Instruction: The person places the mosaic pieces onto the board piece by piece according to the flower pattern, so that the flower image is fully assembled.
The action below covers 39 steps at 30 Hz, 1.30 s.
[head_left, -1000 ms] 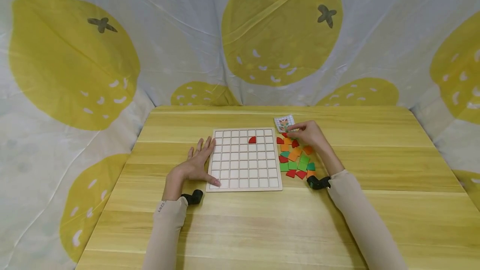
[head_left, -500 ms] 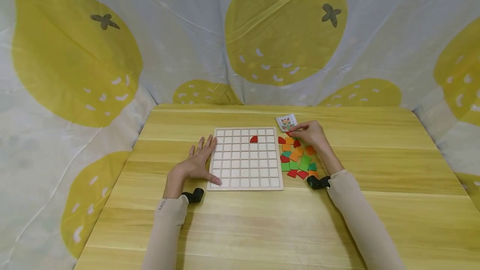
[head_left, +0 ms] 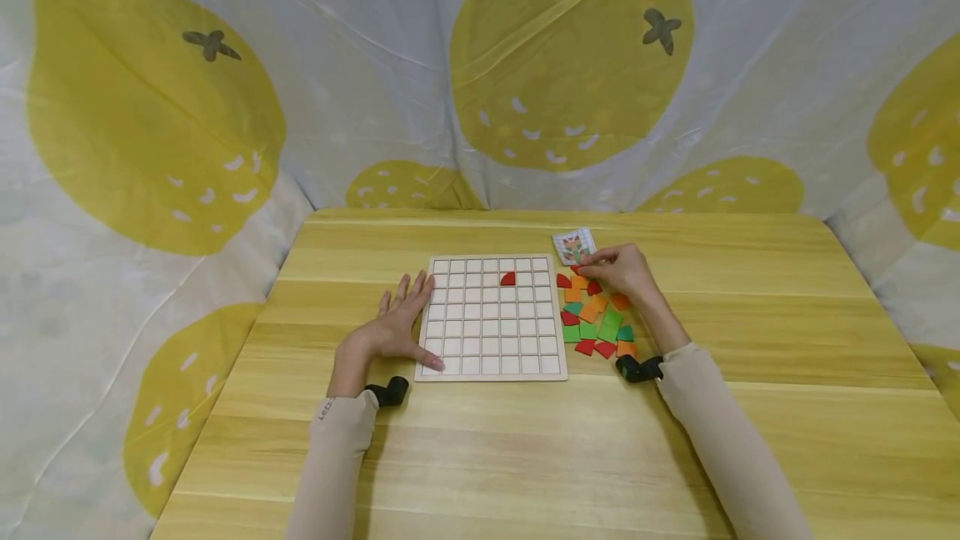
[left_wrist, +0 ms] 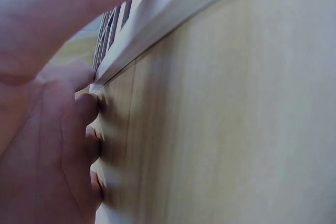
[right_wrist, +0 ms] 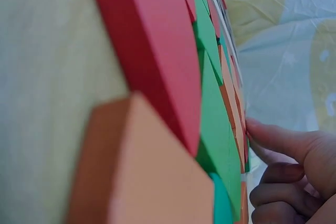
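Note:
A pale wooden grid board lies on the table with one red quarter-round piece in an upper square. My left hand spreads along its left side, fingertips at the edge and thumb on the lower-left corner. In the left wrist view, the thumb reaches over the board's rim. At the top of a pile of coloured pieces, my right hand pinches a red piece between thumb and forefinger. The right wrist view shows its other fingers curled in.
Right of the board lie several flat orange, green and red pieces, some overlapping. A small pattern card with a printed grid sits above the pile, close to the right fingertips. A lemon-print cloth hangs behind the table.
My right fingertips have dipped slightly toward the pile, uncovering a little more of the card. The left hand keeps its place on the board. The whole view has shifted slightly.

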Available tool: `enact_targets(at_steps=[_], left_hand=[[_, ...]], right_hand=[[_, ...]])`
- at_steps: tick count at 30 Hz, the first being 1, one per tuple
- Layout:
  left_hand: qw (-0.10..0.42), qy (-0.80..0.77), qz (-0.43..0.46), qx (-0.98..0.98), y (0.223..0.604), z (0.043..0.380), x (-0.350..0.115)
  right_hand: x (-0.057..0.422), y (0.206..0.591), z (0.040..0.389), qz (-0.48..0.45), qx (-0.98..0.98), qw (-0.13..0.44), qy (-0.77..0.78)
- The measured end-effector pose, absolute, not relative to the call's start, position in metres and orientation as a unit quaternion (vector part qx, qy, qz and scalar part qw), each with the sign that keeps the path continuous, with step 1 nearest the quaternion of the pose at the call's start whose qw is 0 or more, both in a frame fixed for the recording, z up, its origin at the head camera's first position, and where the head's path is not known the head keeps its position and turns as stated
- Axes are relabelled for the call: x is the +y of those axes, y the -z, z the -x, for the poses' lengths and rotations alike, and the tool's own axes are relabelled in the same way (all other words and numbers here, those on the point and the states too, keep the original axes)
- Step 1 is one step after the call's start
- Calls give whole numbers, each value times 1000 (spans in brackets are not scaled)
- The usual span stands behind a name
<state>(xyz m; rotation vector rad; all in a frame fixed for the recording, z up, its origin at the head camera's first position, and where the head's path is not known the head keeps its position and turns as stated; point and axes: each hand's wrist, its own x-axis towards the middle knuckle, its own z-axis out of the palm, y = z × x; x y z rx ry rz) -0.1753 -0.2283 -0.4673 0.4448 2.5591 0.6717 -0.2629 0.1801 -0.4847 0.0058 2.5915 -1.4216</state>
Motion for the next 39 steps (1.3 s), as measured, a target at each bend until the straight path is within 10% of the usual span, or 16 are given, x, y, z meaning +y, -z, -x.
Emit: enact_targets(at_steps=[39], left_hand=[[227,-248,-163,927,467,175,-228]], right_hand=[[176,486,260,-5,887,97,452]])
